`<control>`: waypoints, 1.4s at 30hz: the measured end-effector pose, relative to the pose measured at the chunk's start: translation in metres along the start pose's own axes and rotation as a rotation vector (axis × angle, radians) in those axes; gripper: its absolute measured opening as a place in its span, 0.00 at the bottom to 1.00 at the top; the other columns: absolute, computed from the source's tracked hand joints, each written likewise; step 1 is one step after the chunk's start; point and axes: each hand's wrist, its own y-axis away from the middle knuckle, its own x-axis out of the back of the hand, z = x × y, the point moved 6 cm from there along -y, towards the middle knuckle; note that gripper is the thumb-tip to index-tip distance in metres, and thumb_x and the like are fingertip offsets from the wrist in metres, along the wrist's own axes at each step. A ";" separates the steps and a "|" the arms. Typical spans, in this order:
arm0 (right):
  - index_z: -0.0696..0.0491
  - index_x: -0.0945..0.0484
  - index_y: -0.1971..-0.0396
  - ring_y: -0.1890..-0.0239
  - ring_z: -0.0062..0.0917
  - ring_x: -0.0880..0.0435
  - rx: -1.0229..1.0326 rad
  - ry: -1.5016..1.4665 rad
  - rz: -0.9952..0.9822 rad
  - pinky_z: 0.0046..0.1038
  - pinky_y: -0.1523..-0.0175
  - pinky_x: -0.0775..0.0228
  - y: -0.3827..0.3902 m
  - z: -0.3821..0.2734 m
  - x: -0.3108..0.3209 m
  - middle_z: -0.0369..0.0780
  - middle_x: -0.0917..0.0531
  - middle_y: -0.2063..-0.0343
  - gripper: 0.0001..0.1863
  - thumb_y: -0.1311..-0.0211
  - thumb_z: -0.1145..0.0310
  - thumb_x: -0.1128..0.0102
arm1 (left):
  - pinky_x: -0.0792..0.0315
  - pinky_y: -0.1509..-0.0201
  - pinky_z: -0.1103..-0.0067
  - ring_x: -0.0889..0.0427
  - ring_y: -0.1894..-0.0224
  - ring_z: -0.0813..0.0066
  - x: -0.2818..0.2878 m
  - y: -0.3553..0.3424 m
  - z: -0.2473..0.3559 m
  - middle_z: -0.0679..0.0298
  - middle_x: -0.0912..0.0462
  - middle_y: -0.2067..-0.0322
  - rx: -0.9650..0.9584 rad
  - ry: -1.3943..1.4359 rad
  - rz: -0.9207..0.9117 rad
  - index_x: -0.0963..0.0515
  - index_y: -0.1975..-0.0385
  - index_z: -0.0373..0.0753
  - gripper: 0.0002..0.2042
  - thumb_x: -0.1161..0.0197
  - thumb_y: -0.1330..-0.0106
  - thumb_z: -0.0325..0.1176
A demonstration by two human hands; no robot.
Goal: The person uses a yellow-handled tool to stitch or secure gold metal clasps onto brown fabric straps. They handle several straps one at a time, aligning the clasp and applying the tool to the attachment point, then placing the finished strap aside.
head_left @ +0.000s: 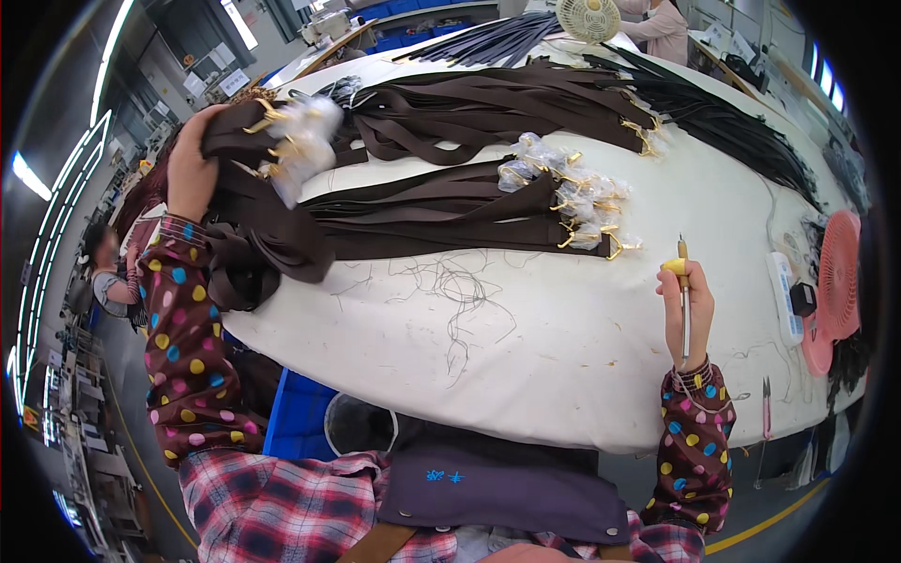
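My left hand (195, 159) is raised at the left, gripping a bundle of dark brown straps (267, 235) with gold hooks in clear plastic (300, 145), blurred by motion. Beside it on the white table (554, 338) lies another brown strap bundle (432, 216), its bagged gold hardware (591, 211) at the right end. My right hand (682, 319) holds a slim metal pen-like tool (685, 296) upright, fingers closed around it; something small and yellow is at the finger and thumb. Loose dark threads (460, 305) lie between my hands.
More brown straps (497, 113), black straps (713, 131), a pink fan (835, 272), white power strip (784, 291) and scissors (767, 408) are on the table. A blue crate (300, 413) is below. Co-workers (117, 281) (648, 28) are at left and back.
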 end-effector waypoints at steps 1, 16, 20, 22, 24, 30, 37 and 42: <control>0.57 0.26 0.64 0.75 0.13 0.32 -0.010 -0.023 0.005 0.17 0.68 0.39 0.000 -0.001 -0.001 0.32 0.27 0.77 0.06 0.32 0.70 0.45 | 0.30 0.42 0.71 0.23 0.46 0.53 0.013 0.011 -0.048 0.52 0.22 0.50 0.091 -0.121 0.050 0.29 0.45 0.41 0.29 0.48 0.50 0.13; 0.56 0.26 0.63 0.72 0.14 0.27 -0.082 0.035 -0.052 0.17 0.63 0.34 0.001 0.014 -0.011 0.33 0.25 0.73 0.07 0.30 0.68 0.47 | 0.40 0.35 0.60 0.35 0.36 0.49 -0.158 0.236 0.070 0.42 0.32 0.41 0.303 -0.062 -0.477 0.35 0.40 0.31 0.29 0.43 0.32 0.47; 0.56 0.26 0.64 0.72 0.14 0.27 -0.022 0.080 -0.062 0.17 0.64 0.34 0.001 0.013 -0.006 0.32 0.25 0.74 0.06 0.31 0.68 0.45 | 0.57 0.28 0.52 0.54 0.28 0.38 -0.193 0.227 0.089 0.34 0.52 0.32 0.410 -0.008 -0.658 0.48 0.32 0.27 0.43 0.51 0.33 0.62; 0.56 0.26 0.64 0.73 0.14 0.27 0.003 0.068 -0.050 0.17 0.64 0.34 0.000 0.009 -0.007 0.32 0.25 0.74 0.06 0.31 0.69 0.44 | 0.54 0.29 0.52 0.52 0.29 0.38 -0.199 0.215 0.139 0.35 0.50 0.32 0.218 0.119 -0.652 0.47 0.32 0.28 0.42 0.50 0.33 0.60; 0.56 0.26 0.64 0.73 0.14 0.27 0.000 0.081 -0.049 0.17 0.64 0.34 0.001 0.008 -0.005 0.32 0.25 0.75 0.06 0.32 0.69 0.44 | 0.55 0.28 0.52 0.53 0.28 0.40 -0.208 0.198 0.203 0.37 0.50 0.31 0.065 0.257 -0.723 0.48 0.31 0.31 0.41 0.49 0.33 0.59; 0.57 0.25 0.64 0.74 0.14 0.31 0.021 0.068 -0.020 0.17 0.67 0.38 -0.001 0.009 -0.009 0.32 0.27 0.77 0.04 0.33 0.72 0.44 | 0.56 0.27 0.54 0.53 0.26 0.50 -0.229 0.171 0.269 0.48 0.49 0.29 -0.198 0.195 -0.836 0.46 0.30 0.43 0.32 0.54 0.29 0.53; 0.57 0.25 0.62 0.74 0.15 0.29 0.013 0.101 -0.019 0.17 0.66 0.37 0.003 0.009 -0.001 0.33 0.27 0.77 0.06 0.31 0.70 0.45 | 0.55 0.27 0.56 0.49 0.26 0.60 -0.140 0.245 0.178 0.57 0.46 0.29 -0.064 0.164 -0.861 0.41 0.31 0.45 0.26 0.54 0.28 0.43; 0.57 0.25 0.62 0.73 0.15 0.29 0.000 0.132 0.019 0.17 0.65 0.36 0.002 0.019 0.003 0.33 0.26 0.76 0.08 0.30 0.68 0.46 | 0.56 0.27 0.54 0.43 0.29 0.60 -0.014 0.338 0.075 0.59 0.38 0.32 0.463 0.011 -0.656 0.34 0.35 0.44 0.23 0.47 0.30 0.37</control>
